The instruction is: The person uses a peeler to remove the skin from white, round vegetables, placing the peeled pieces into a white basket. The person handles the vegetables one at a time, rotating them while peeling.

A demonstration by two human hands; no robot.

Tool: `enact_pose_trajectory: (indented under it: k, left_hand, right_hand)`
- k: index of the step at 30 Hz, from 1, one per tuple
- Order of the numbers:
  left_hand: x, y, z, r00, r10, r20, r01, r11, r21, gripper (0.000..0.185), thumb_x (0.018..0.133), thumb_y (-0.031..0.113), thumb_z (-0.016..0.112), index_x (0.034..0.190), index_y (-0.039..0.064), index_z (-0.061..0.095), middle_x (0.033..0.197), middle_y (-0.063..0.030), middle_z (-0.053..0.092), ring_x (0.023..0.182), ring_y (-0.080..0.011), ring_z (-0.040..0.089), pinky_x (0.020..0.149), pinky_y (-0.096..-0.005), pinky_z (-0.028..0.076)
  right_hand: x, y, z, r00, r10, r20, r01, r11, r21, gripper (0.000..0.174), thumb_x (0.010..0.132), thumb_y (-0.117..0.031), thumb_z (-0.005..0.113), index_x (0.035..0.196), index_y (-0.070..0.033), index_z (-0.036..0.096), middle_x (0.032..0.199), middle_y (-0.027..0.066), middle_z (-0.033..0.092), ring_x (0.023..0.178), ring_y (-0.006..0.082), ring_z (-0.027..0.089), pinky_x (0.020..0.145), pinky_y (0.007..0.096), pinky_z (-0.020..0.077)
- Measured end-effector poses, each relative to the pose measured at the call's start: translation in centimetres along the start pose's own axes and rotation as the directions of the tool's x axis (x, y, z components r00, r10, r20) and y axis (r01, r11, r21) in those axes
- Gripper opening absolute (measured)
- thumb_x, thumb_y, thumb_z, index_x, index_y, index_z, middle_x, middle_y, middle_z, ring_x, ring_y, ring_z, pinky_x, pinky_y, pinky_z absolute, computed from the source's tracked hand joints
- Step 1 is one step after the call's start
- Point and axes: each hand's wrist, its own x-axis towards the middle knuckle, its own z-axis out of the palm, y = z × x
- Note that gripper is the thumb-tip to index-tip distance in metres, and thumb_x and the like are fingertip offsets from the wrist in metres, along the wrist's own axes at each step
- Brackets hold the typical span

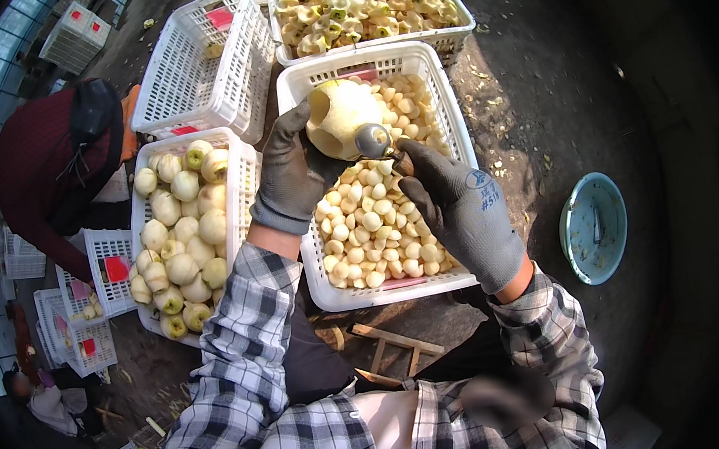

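My left hand point(290, 166), in a grey coated work glove, grips a large peeled fruit point(349, 107) with round hollows scooped out of its flesh. In my right hand point(460, 203), gloved alike, is a melon baller with a metal scoop point(372, 140) and a brown handle point(403, 164). The scoop rests against the fruit's lower right side. Both hands are above a white plastic crate point(398, 295) heaped with pale, rounded scooped pieces point(372, 223). To the left stands another white crate point(247, 189) full of whole peeled fruits point(183, 265).
A crate of scooped-out cores point(372, 5) stands at the back, beside a stacked crate point(192, 66) holding one piece. A light-blue basin point(594, 229) lies right. At left a person in dark red point(51, 149) bends over crates; another person point(58, 405) is farther off. A wooden frame point(396, 349) lies below.
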Motion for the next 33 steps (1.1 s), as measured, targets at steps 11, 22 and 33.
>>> enact_pose_trajectory:
  k: [11,22,33]
  left_hand:
    - [-0.1,-1.3,0.0,0.998,0.068,0.020,-0.069,0.887,0.456,0.051,0.091,0.034,0.075,0.131,0.010,0.054,0.126,-0.0070,0.059,0.115,-0.0204,0.063,0.097,-0.0346,0.056]
    - [-0.2,-0.8,0.0,0.989,0.143,0.035,-0.125,0.691,0.712,0.061,0.082,0.027,0.085,0.132,0.011,0.055,0.126,-0.0041,0.058,0.117,-0.0160,0.058,0.101,-0.0300,0.050]
    - [-0.4,-0.2,0.6,0.983,0.173,0.068,-0.120,0.314,0.942,0.074,0.068,0.019,0.093,0.131,0.008,0.055,0.125,-0.0071,0.060,0.120,-0.0180,0.057,0.106,-0.0333,0.047]
  right_hand:
    - [-0.4,-1.7,-1.1,0.996,-0.036,-0.081,0.015,0.968,-0.249,0.034,0.094,-0.026,0.067,0.125,-0.012,0.063,0.092,0.0116,0.070,0.078,0.0296,0.071,0.063,0.0377,0.0554]
    - [-0.8,-1.1,0.0,0.996,-0.074,-0.050,0.057,0.961,-0.272,0.039,0.096,-0.023,0.065,0.131,-0.007,0.058,0.088,0.0124,0.067,0.069,0.0312,0.068,0.059,0.0400,0.0535]
    - [0.2,-1.6,-0.4,0.810,0.410,0.420,-0.559,0.756,0.341,0.031,0.105,-0.030,0.053,0.112,-0.001,0.059,0.065,0.0044,0.057,0.052,0.0146,0.053,0.052,0.0327,0.0450]
